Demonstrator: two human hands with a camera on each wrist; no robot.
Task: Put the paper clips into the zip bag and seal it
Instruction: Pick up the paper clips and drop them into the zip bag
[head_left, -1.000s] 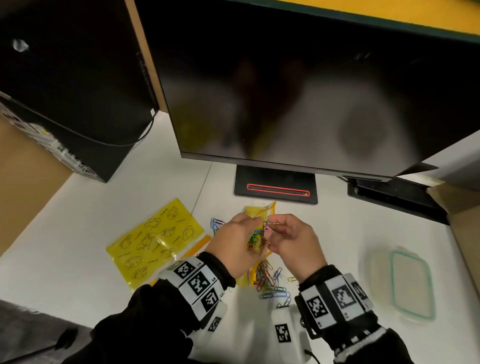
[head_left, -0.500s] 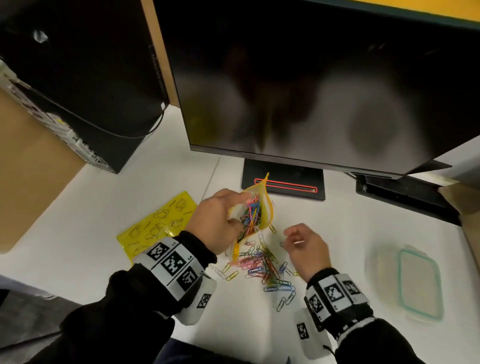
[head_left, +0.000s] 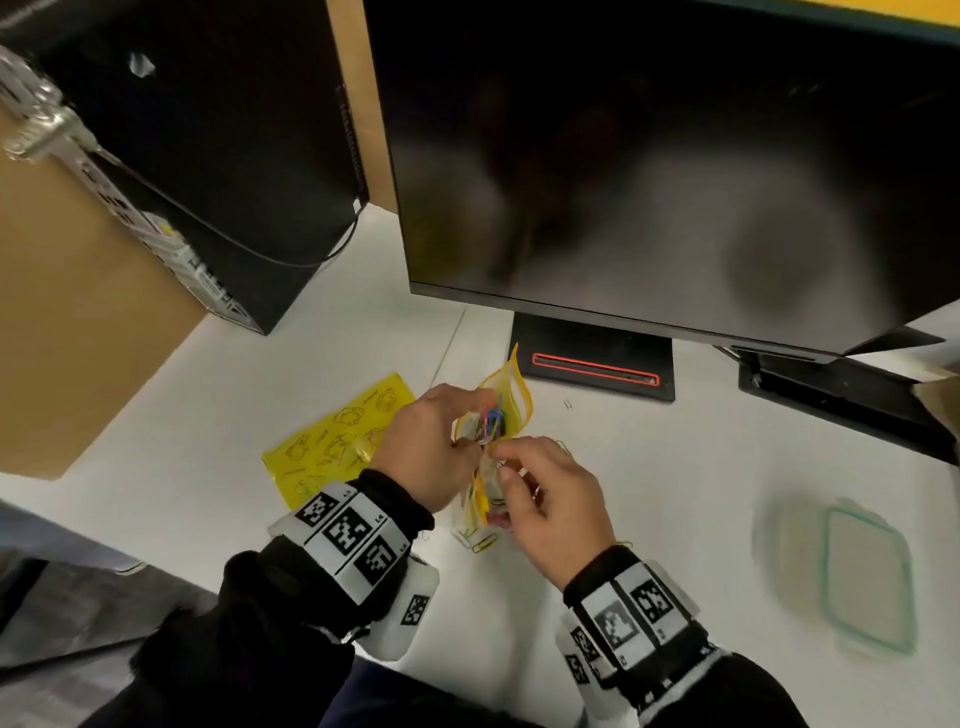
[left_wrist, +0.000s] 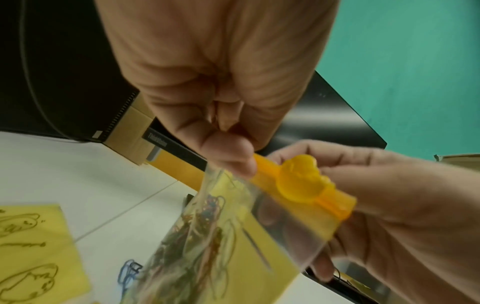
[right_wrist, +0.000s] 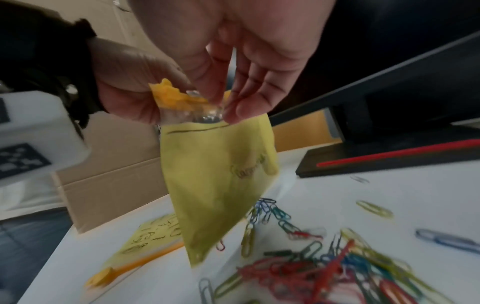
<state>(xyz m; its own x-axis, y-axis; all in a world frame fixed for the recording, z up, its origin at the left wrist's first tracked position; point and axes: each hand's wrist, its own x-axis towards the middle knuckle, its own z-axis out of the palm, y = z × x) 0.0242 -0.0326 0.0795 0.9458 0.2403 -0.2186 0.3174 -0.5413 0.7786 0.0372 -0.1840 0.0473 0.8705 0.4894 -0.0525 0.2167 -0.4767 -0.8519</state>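
Yellow zip bag (left_wrist: 262, 236) between both hands' fingers (left_wrist: 233, 158)

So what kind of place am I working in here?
Most likely an office desk: a white desktop with a large dark monitor on its stand and a black computer tower beside it.
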